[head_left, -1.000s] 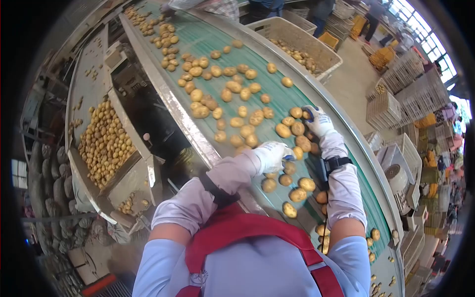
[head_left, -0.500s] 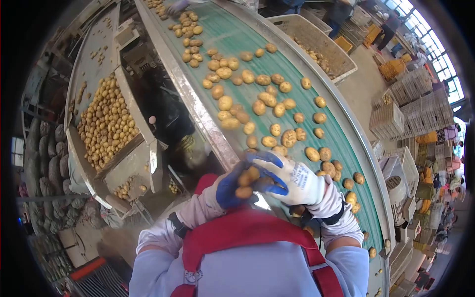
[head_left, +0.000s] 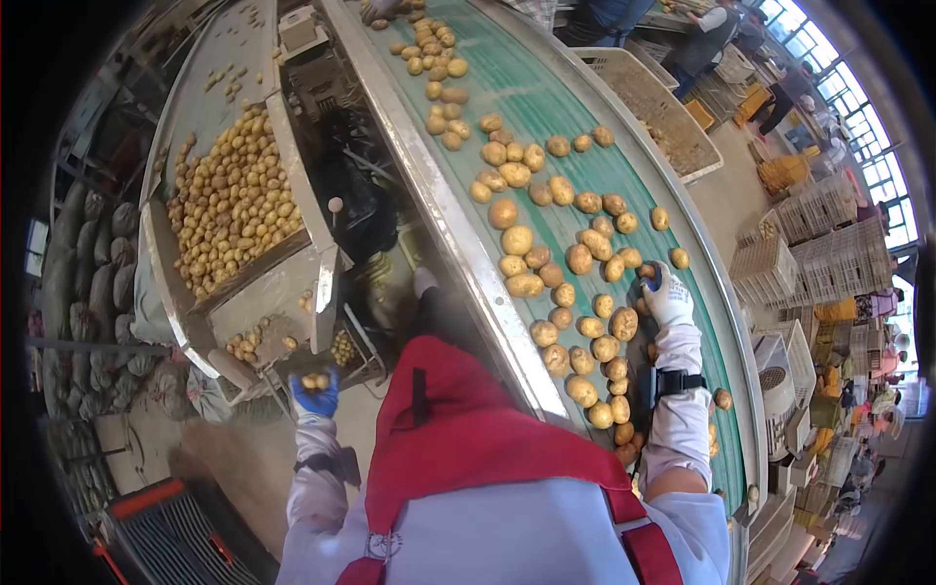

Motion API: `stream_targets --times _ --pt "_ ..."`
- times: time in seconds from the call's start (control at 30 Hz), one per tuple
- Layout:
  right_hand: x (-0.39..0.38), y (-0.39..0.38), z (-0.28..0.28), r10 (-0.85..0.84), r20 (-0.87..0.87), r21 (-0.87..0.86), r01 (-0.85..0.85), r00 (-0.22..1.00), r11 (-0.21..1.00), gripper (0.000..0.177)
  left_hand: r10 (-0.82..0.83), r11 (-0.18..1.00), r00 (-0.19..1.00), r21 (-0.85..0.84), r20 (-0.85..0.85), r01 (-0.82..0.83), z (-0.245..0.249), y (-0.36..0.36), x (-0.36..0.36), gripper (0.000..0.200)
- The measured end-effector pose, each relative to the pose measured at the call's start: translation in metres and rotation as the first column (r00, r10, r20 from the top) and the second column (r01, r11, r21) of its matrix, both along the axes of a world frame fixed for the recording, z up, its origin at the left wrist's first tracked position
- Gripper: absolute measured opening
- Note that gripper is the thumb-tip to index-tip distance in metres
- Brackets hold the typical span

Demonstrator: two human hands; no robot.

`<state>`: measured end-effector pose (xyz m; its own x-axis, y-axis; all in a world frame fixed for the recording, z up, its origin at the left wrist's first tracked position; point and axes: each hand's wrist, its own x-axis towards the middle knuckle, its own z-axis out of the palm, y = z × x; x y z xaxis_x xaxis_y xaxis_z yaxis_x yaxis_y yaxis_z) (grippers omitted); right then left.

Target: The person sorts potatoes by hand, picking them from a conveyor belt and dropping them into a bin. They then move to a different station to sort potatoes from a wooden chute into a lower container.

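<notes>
Beyond the left grip [head_left: 315, 398] and a little to its left, a big heap of potatoes [head_left: 234, 200] fills a metal-sided bin [head_left: 327, 297]. The left grip itself is palm up, fingers partly curled round a few small potatoes [head_left: 315, 381]; their exact number is hard to make out. To its right come the red apron [head_left: 453, 429] and then the long metal rail [head_left: 468, 244], which puts this grip well apart from the green belt [head_left: 517, 93].

On the belt, the loose potatoes [head_left: 580, 258] lie mostly to the left of the right grip [head_left: 669, 300] and beyond it, with more running back towards the body. The right grip is clearly the nearer one to them. A large mottled potato [head_left: 624, 324] sits just left of it and slightly nearer the body, its long axis pointing roughly away from the body. The right grip's fingers are bent, with a darker potato [head_left: 646, 271] at their tips; whether it is held or only touched, I cannot tell. One pale potato [head_left: 680, 258] lies just beyond this grip.
</notes>
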<state>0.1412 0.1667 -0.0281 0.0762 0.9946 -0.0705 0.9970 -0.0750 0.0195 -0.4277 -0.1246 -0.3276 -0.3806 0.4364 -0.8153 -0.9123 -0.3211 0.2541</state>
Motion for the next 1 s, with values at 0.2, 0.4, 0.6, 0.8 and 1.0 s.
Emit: stream_targets --times 0.2,0.4,0.6,0.8,1.0 --pt "0.045 -0.019 0.028 -0.148 -0.928 -0.129 0.076 0.343 0.989 0.029 -0.472 0.868 0.868 0.089 -0.155 0.488 0.05 0.02 0.027 0.028" --pt "-0.044 -0.027 0.06 -0.063 -0.884 -0.065 -0.013 -0.463 0.998 0.04 -0.301 0.496 -0.219 -0.348 -0.928 0.795 0.257 0.18 0.095 0.037" --pt "-0.102 0.029 0.044 -0.024 -0.999 -0.034 -0.299 0.035 0.954 0.027 0.266 0.477 -0.955 -0.844 -0.127 0.245 0.295 0.278 0.222 0.018" --pt "-0.133 0.071 0.035 0.516 -0.723 0.198 -0.578 0.459 0.792 0.028 0.027 0.665 -0.992 -0.739 -0.123 0.109 0.28 0.333 0.228 0.016" --pt "-0.161 0.096 0.019 0.582 -0.697 0.25 -0.619 0.418 0.745 0.031 0.218 0.397 -0.944 -0.906 0.249 -0.147 0.302 0.333 0.255 0.021"
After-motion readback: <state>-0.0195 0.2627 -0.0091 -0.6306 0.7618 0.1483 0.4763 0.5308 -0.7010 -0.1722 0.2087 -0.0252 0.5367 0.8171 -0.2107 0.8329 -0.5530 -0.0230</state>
